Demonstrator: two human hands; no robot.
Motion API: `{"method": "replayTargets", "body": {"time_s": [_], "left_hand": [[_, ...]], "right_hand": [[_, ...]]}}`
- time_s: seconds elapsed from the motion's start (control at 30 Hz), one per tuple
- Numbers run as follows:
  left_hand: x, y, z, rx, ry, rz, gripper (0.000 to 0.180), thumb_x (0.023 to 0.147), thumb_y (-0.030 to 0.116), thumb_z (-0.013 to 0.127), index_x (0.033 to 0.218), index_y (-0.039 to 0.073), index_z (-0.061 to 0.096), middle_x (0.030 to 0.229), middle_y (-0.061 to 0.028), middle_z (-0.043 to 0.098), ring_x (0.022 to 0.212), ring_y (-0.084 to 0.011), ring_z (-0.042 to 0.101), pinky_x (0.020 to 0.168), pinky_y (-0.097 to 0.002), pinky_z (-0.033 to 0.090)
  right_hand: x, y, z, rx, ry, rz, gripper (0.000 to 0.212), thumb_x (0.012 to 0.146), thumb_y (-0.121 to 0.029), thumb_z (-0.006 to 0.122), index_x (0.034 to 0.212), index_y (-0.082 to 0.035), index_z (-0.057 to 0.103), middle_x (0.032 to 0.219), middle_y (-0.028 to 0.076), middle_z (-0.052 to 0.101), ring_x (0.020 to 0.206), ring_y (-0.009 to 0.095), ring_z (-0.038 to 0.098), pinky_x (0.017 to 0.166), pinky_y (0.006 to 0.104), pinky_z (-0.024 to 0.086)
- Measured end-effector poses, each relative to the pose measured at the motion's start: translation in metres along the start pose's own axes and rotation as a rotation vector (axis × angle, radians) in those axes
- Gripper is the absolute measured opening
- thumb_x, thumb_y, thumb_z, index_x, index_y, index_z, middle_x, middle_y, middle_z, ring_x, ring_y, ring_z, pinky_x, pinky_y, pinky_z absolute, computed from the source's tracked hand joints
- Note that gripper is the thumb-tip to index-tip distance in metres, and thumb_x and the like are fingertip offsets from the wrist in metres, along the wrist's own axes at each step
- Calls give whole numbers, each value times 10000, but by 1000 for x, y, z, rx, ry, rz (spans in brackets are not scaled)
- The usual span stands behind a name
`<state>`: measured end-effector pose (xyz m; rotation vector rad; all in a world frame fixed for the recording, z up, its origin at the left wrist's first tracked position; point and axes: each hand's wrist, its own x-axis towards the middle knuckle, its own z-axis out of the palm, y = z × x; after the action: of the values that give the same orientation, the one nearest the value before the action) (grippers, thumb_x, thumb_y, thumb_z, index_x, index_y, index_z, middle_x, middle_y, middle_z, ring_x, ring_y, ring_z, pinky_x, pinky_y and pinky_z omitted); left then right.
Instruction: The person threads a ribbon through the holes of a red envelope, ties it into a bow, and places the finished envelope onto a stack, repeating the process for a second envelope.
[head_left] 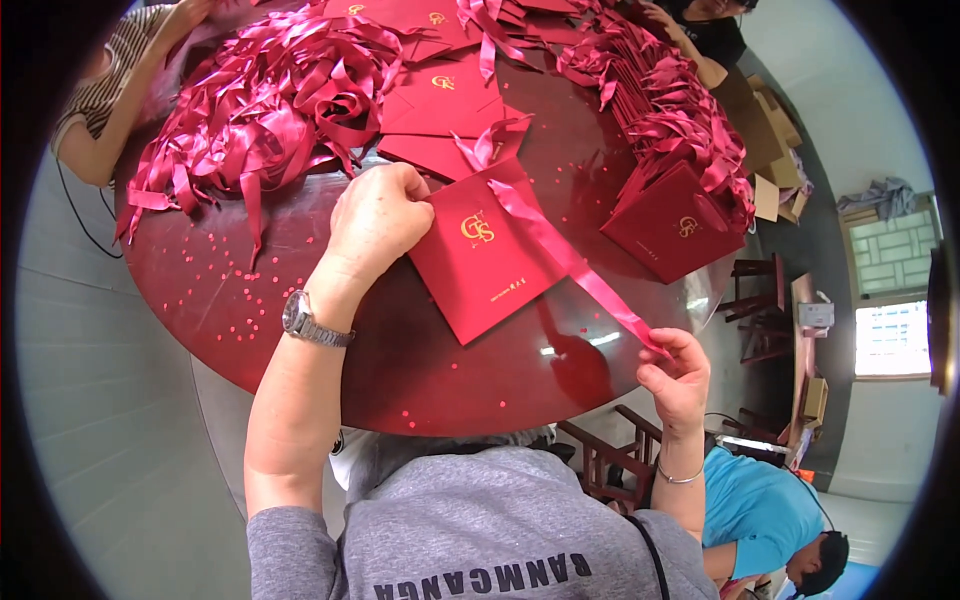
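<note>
A flat red paper gift bag [490, 255] with gold print hangs tilted over the table in front of me. My left hand [385, 215] is closed on its upper left corner, fingers curled and thumb against the edge. From the top of the bag a shiny pink-red ribbon [580, 265] runs down to the right, drawn fairly straight. Its end is pinched between the thumb and fingers of my right hand [675, 378], near the table's edge. Just behind lie more flat red bags [440, 108], overlapping, with ribbon loops on some.
A big heap of pink-red ribbons [280, 105] covers the far left of the round dark red table [470, 395]. A row of ribboned bags [675, 225] leans at right. Small red paper dots are scattered about. Other people work at both far sides; a person in blue [765, 505] is behind right.
</note>
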<state>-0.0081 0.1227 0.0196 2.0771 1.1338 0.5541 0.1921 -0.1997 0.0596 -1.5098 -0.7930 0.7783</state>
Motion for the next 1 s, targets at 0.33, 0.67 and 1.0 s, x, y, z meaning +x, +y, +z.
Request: {"method": "replayTargets", "body": {"time_s": [0.33, 0.67, 1.0], "left_hand": [[-3, 5, -6, -70, -7, 11, 171, 745, 159, 651, 851, 42, 718, 854, -149, 712, 861, -303, 694, 784, -398, 532], [-8, 13, 0, -435, -244, 33, 184, 752, 93, 713, 894, -24, 702, 856, -140, 688, 811, -230, 675, 761, -341, 524], [-10, 9, -5, -291, -266, 198, 170, 789, 21, 707, 927, -59, 649, 897, -77, 581, 797, -156, 583, 734, -285, 490]], "right_hand": [[40, -10, 25, -391, -167, -607, 194, 919, -109, 680, 1036, 40, 640, 899, 127, 657, 784, 183, 628, 715, 295, 513], [135, -20, 132, -758, -234, -446, 302, 889, -18, 623, 1189, 14, 619, 888, 154, 683, 788, 222, 687, 703, 315, 526], [142, -21, 142, -931, -87, -507, 125, 864, -63, 659, 974, -5, 649, 840, 160, 682, 730, 303, 676, 641, 367, 522]]}}
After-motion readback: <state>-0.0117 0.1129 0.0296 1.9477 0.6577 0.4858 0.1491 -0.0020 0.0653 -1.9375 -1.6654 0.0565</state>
